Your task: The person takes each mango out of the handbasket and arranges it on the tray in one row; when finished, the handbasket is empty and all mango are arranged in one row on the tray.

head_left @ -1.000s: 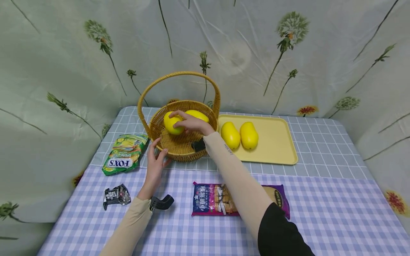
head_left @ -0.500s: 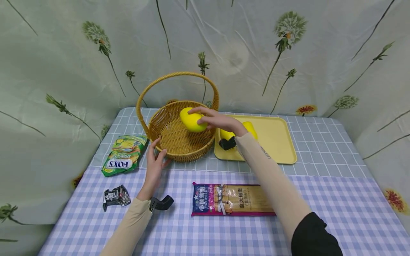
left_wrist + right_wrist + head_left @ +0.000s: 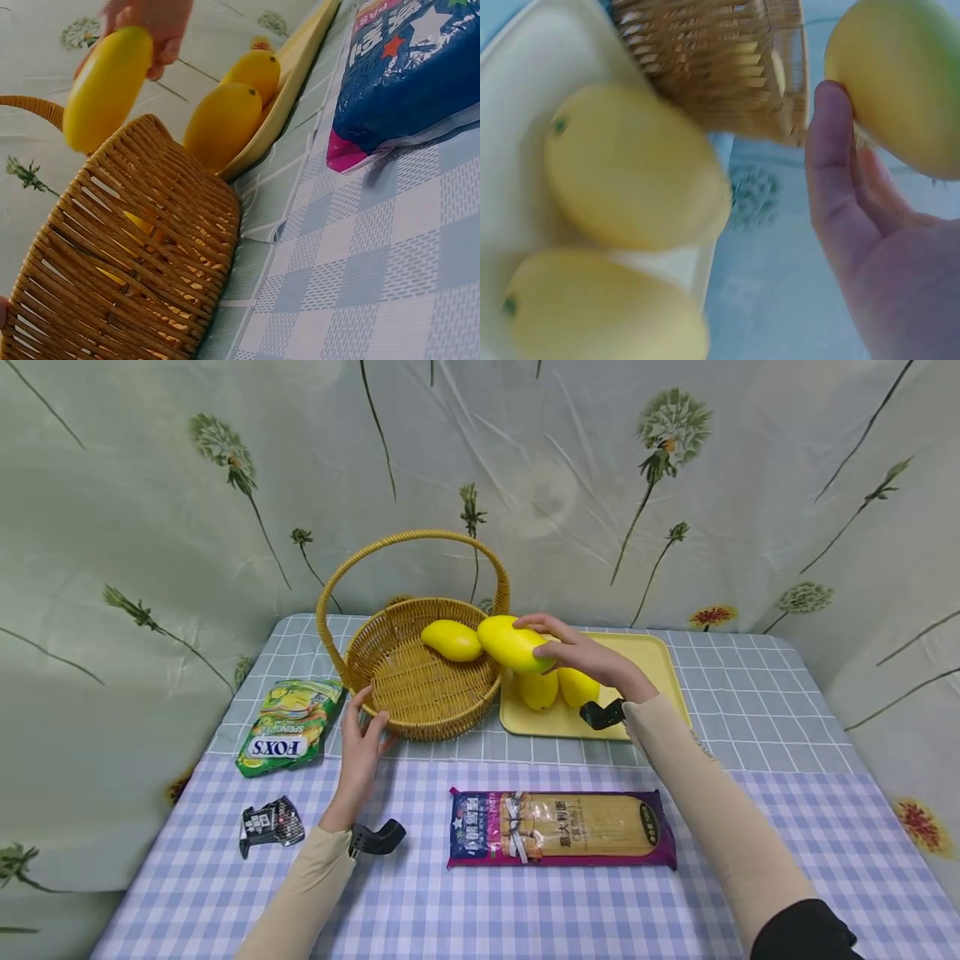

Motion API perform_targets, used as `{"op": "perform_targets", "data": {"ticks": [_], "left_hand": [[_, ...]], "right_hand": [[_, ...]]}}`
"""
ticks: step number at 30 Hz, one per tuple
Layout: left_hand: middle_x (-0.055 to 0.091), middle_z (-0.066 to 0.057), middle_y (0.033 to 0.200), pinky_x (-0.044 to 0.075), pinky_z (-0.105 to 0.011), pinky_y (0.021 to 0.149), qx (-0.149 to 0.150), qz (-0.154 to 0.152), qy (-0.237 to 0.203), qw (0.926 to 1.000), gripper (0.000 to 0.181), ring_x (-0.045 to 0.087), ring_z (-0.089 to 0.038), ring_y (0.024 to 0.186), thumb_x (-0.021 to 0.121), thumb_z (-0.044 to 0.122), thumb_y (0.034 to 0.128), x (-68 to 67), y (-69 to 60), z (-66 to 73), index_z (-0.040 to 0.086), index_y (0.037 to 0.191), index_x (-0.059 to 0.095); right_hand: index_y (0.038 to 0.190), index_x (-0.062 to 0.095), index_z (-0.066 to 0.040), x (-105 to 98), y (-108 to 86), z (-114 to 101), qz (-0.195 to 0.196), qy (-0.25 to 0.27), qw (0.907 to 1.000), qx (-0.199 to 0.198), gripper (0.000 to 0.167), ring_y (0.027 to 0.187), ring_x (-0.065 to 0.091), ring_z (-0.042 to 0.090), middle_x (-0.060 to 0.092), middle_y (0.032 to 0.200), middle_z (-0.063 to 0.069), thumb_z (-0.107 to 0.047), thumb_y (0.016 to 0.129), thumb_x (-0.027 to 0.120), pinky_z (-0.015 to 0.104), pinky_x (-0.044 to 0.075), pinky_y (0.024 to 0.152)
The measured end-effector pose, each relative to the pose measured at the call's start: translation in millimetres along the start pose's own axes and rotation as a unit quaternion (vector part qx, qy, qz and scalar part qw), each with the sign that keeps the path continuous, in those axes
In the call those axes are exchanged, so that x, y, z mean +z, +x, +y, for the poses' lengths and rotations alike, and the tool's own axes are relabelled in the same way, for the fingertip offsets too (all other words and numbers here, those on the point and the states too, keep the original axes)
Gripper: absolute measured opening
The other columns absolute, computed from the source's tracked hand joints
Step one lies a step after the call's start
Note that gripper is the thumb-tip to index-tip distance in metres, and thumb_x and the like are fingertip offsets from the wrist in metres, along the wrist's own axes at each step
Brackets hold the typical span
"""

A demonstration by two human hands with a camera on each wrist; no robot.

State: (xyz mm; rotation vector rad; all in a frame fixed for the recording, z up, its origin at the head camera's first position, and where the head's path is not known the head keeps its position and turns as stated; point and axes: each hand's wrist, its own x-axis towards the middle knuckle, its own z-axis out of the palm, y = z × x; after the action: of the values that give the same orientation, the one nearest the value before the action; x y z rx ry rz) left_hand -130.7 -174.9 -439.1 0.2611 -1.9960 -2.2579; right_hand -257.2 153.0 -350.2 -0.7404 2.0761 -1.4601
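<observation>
In the head view my right hand (image 3: 581,652) grips a yellow mango (image 3: 513,643) above the gap between basket and tray. The right wrist view shows thumb and fingers around that mango (image 3: 900,82), which has a greenish side. A second mango (image 3: 452,641) lies inside the wicker basket (image 3: 420,710), towards its back right. My left hand (image 3: 362,747) rests against the basket's front left rim, thumb and fingers spread. On the yellow tray (image 3: 637,668) lie two more mangoes, a left mango (image 3: 537,692) and a right mango (image 3: 577,687), partly covered by the held one.
A tall arched handle (image 3: 416,533) rises over the basket. Left of it lies a green FOX'S pouch (image 3: 288,727), with a small black wrapper (image 3: 272,822) nearer me. A pasta packet (image 3: 562,828) lies in front. A patterned cloth (image 3: 555,493) hangs behind the table.
My right hand has lifted a mango out of the basket and carried it right, towards the tray. The other mango stays in the basket. My left hand has stayed at the rim.
</observation>
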Motion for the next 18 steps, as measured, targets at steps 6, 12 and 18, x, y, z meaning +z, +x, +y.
{"op": "perform_targets", "data": {"ticks": [6,12,18], "left_hand": [[0.014,-0.009,0.152,0.04,-0.051,0.099,0.002,-0.001,-0.001,1.0,0.05,0.034,-0.032,0.132,0.04,0.011,0.1036,-0.1,0.3,-1.0,0.012,0.15,0.022],[0.014,-0.008,0.152,0.04,-0.052,0.098,0.004,0.0,-0.003,1.0,0.05,0.034,-0.032,0.132,0.04,0.011,0.1035,0.2,1.4,-2.0,0.012,0.15,0.022],[0.014,-0.011,0.153,0.039,-0.054,0.098,0.007,-0.002,-0.007,0.9999,0.049,0.033,-0.032,0.133,0.039,0.011,0.1038,-0.4,1.0,-2.0,0.012,0.15,0.021]], "right_hand": [[0.14,0.042,-0.01,-11,-25.9,13,0.029,0.015,0.9995,0.005,0.042,0.122,0.04,0.03,0.024,0.152,0.009,-0.027,0.102,0.044,0.045,0.046,0.091],[0.139,0.042,-0.01,-20,-51.2,26,0.075,0.027,0.9968,0.009,0.042,0.118,0.043,0.028,0.028,0.15,0.01,-0.029,0.102,0.045,0.038,0.048,0.088],[0.14,0.042,-0.012,-29,-69.3,37,0.099,0.042,0.9942,0.0,0.041,0.114,0.045,0.025,0.026,0.149,0.014,-0.022,0.101,0.048,0.033,0.047,0.089]]}}
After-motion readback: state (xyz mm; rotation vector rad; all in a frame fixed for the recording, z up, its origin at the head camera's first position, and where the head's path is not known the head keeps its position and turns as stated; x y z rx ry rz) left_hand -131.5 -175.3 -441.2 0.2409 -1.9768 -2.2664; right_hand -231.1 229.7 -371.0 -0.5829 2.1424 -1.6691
